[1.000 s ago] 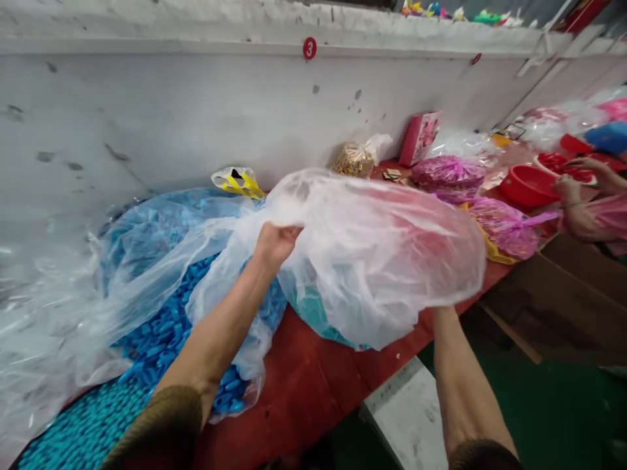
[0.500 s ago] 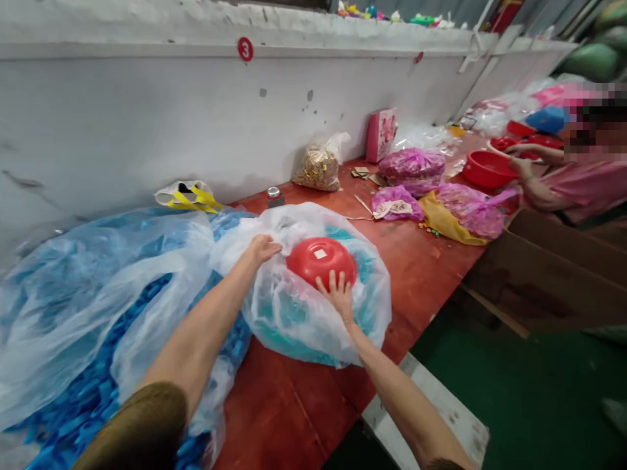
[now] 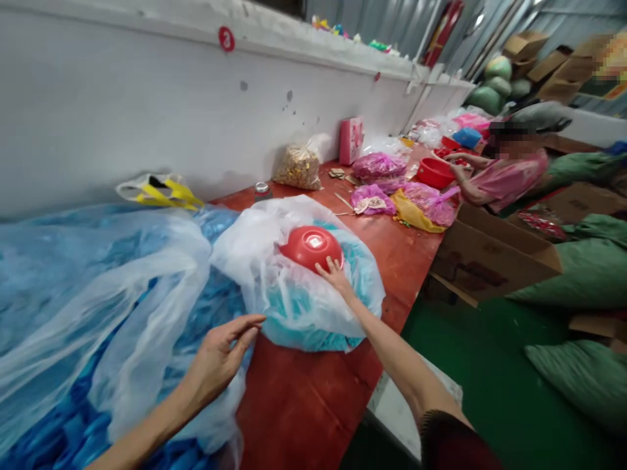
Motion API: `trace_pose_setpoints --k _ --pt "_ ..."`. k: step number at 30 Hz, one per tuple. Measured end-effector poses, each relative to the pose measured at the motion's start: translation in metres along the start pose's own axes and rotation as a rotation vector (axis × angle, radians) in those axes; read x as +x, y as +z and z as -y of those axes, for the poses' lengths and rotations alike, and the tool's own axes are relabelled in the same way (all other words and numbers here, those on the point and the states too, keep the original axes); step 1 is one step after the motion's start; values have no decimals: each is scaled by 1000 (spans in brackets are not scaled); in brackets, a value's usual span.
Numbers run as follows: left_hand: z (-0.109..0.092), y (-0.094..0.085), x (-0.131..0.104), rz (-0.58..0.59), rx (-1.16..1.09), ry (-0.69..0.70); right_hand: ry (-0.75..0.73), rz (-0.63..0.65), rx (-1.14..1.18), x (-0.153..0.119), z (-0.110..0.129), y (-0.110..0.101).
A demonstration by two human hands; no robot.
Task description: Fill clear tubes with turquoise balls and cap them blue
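The red table [image 3: 298, 398] is running from bottom center toward the upper right of the frame. The big blue-filled bag [image 3: 161, 241] is sprawling across the left side, cloudy film bunching over blue pieces. The teal-filled bag [image 3: 294, 320] is sitting mid-frame, just beside it. The red bowl [image 3: 306, 247] is lying bottom-up on that second bag, center frame. Your left hand [image 3: 223, 352] is hanging lower left of center, thumb and fingertips narrow, near the second bag's edge; can't tell if they're pinching film. Your right hand [image 3: 337, 277] is resting on the bowl's near side, fingers spreading wide.
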State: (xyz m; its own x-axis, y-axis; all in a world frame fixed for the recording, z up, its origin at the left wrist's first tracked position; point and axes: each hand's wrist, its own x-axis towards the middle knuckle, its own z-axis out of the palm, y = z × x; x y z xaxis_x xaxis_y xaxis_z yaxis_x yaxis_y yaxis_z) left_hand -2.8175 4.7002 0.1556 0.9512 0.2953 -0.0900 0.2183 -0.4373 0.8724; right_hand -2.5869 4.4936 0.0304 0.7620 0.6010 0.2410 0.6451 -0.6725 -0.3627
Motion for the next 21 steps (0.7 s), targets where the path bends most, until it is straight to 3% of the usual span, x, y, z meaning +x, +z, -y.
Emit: trace_pose_setpoints --k 6,7,10,12,15,17,21 --pt "41 -55 -68 -198 191 59 163 -14 43 20 11 -31" --pt "46 -61 -76 -225 224 66 199 -68 56 20 17 -39" --pt "45 -73 -100 -305 293 107 258 -417 170 8 57 -60" --pt "36 -75 -120 -349 321 178 121 -455 220 -14 99 -64" --pt "22 -77 -147 -432 336 263 -167 -286 330 -62 156 -54" --pt "23 -84 -164 -455 353 283 -398 -177 357 -97 183 -36" --pt "40 -107 -222 -546 411 168 -574 -32 512 -168 220 11"
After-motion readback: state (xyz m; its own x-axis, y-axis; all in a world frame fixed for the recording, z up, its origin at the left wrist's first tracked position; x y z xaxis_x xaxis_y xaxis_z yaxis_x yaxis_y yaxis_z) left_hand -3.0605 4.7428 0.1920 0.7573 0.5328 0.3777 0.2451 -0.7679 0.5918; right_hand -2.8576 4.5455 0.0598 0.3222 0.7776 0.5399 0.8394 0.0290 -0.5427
